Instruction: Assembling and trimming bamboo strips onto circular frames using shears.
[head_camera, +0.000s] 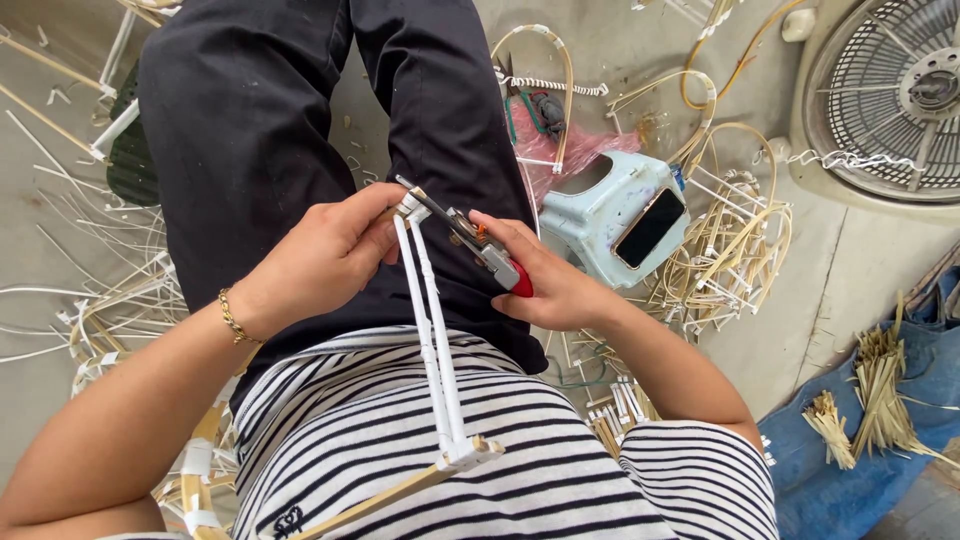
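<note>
- Over the lap: left hand (325, 255), fingers curled tight on the top joint of a frame (428, 330) of white-wrapped sticks.
- Right hand (545, 285) closed round red-handled pliers (470, 238), tip at that joint.
- Frame runs down to the striped shirt (400, 440).
- Beyond: stool (610, 215) carrying a phone (650, 228), fan (885, 95), cane scraps on the floor.

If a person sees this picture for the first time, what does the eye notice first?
First the two hands at the centre: the left hand holds the top of a white-wrapped stick frame, and the right hand puts red-handled pliers to it. Next, a pale blue stool carrying a phone, and a fan at top right.
</note>
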